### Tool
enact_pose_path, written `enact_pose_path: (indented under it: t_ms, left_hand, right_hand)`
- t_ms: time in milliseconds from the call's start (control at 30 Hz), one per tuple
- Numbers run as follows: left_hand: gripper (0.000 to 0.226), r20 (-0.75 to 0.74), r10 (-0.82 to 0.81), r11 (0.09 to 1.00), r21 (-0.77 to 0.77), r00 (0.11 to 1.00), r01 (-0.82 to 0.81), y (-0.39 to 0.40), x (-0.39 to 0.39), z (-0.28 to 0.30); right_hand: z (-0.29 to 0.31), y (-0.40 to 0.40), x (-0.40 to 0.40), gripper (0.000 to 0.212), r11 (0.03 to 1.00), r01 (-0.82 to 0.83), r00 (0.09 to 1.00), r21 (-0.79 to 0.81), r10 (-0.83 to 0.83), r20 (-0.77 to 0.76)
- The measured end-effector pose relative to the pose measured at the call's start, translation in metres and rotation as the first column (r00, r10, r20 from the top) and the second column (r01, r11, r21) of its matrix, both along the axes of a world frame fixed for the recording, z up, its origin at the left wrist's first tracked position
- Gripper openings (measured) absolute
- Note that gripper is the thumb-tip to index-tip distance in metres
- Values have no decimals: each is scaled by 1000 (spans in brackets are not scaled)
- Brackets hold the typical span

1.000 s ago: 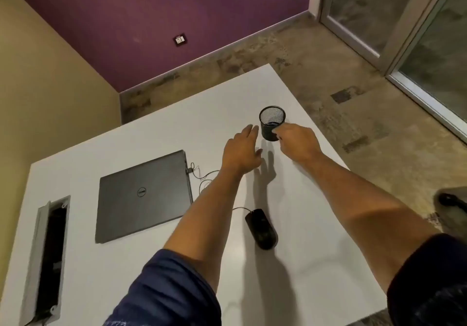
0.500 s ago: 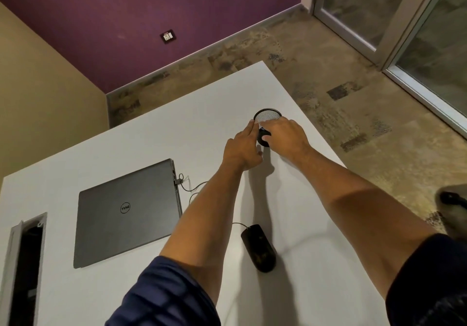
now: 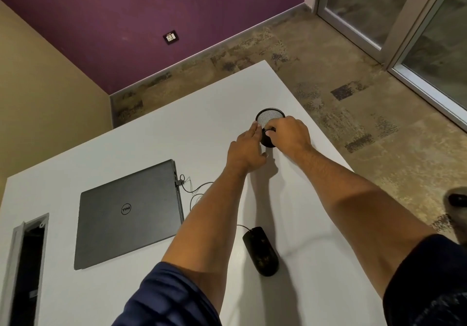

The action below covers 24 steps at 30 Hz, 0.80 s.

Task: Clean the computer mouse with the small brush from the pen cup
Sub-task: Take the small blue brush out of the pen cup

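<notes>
Both hands met at the black mesh pen cup, which stood on the white desk near its far right corner. The left hand lay against the cup's left wall with its fingers stretched flat and uncurled, fingertips touching the mesh just below the rim. The right hand came in from the cup's right side and covered its near wall; its fingers were curled over something small and dark at the cup's front, though whether that was the brush or only the cup's wall could not be told, and the brush itself could not be made out.

The black wired computer mouse sat well nearer the person than the cup, untouched, between the two forearms, with its cable running away to the left. A closed grey Dell laptop lay left of the mouse, the cable plugged into its right edge. Farther left of the laptop, an open cable hatch was set into the desk.
</notes>
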State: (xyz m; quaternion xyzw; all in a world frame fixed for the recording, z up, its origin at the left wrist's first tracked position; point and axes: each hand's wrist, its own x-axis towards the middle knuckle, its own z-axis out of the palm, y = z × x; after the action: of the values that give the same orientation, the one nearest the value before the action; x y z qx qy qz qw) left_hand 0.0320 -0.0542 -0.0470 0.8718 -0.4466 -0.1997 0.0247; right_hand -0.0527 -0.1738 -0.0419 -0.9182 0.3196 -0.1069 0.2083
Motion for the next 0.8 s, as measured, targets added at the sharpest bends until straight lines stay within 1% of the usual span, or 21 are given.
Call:
enact_pose_path:
  t_ms: [200,267,367,433,600,700,800]
  left_hand:
    - [93,-2,11,1000,5,1000,-11,0,-1,-3]
    - [93,-4,17,1000,-2,1000,-17,-2,0,-3]
    - [91,-7,27,1000,-14,1000,-27,-4,0,-4]
    - [90,-4,28,999,-15,1000,-28,-4,0,-4]
    - [91,15,12,1000,14,1000,-12,-3,2,-3]
    - [95,22,16,999,31,1000,-17,-2,1,-2]
    - [97,26,63,997,-38,998,-62,5,-7,-1]
  right_hand:
    - [-3,0,2,18,997,25,1000,75,-27,14]
    - [-3,0,4,18,998,20,1000,61,-21,22]
    - [-5,2,8,24,999,-35,999,-10,34,-32]
    - [-6,2,9,25,1000,-26,999,5,26,-29]
    - [-10,-1,7,21,975,85,987,205,-111,116]
    - [-11,0,0,22,967,91,969,240,-141,201]
    - [-8,1,-12,23,963,70,947,260,-146,287]
